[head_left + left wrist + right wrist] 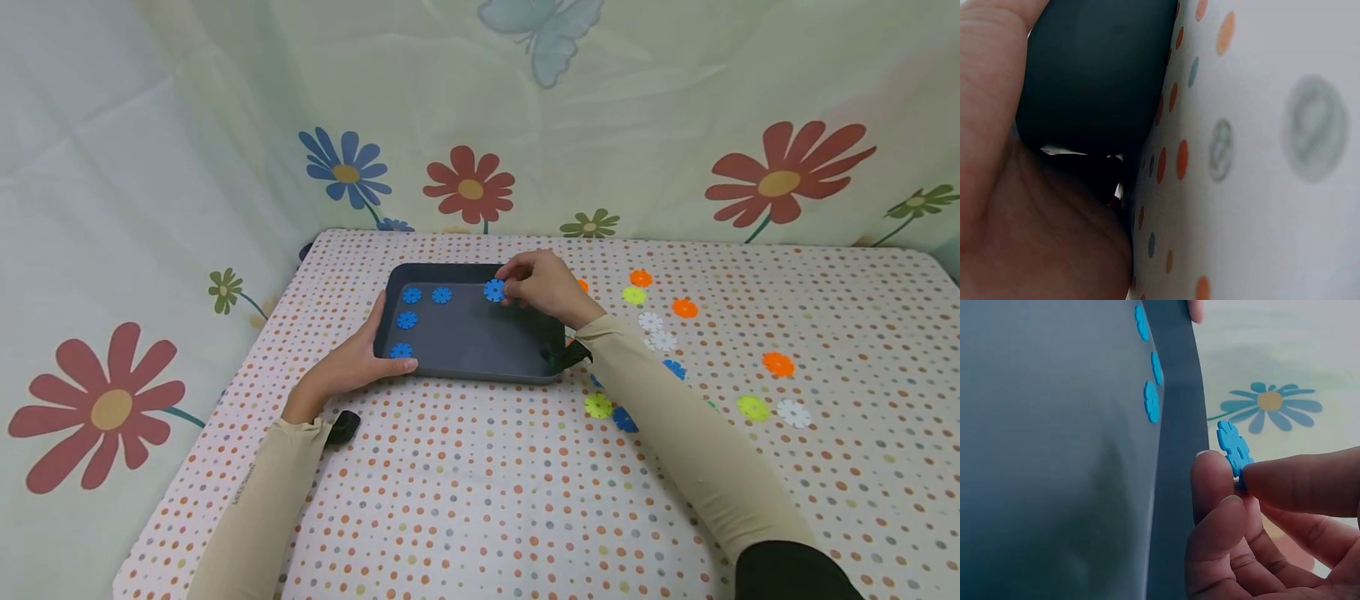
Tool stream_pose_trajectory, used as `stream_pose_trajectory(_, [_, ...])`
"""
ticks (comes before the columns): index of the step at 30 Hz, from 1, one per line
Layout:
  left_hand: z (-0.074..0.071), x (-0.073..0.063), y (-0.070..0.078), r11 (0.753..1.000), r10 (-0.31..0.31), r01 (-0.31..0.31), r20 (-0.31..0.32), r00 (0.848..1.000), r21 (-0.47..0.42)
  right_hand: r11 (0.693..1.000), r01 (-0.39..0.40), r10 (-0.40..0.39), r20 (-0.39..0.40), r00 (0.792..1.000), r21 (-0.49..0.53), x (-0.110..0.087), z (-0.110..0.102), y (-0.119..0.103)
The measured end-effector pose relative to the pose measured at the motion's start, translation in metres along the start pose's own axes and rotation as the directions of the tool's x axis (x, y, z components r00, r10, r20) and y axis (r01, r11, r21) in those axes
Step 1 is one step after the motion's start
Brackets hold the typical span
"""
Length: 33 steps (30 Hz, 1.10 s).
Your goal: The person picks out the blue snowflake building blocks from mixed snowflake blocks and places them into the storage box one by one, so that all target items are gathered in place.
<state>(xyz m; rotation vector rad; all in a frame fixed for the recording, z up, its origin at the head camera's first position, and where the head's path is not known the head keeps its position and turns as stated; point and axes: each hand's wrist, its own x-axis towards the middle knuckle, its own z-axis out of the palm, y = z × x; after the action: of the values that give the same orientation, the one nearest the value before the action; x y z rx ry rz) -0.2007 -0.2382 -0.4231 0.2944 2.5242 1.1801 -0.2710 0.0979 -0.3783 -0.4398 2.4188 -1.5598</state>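
Note:
A dark grey rectangular tray (480, 379) lies on the table. My left hand (348, 362) grips its left end, thumb over the front corner and fingers along the side; the left wrist view shows the palm close against the dark tray wall (1097, 75). Between thumb and fingertips, my right hand (543, 283) pinches a blue snowflake disc (493, 290) over the far part of the tray. The right wrist view has this disc (1233, 447) tilted on edge. Several more blue discs (407, 320) lie along the tray's left and far sides.
Loose snowflake discs lie right of the tray: orange (685, 308), yellow-green (753, 408), white (793, 413) and blue (624, 419), some partly hidden by the right forearm. A dotted cloth (465, 500) covers the table. A flower-printed curtain (637, 133) hangs behind.

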Motion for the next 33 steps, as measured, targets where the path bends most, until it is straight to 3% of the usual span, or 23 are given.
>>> stream_pose_trajectory(15, [-0.002,0.001,0.0,1.0,-0.005,0.005,0.005,1.0,0.003,1.0,0.026,-0.027,0.046,0.999,0.005,0.014,0.021,-0.004])
stream_pose_trajectory(33, [-0.002,0.003,-0.003,1.0,0.0,0.001,0.014,1.0,-0.024,0.997,0.026,-0.029,0.034,0.999,0.076,0.026,0.045,-0.003])
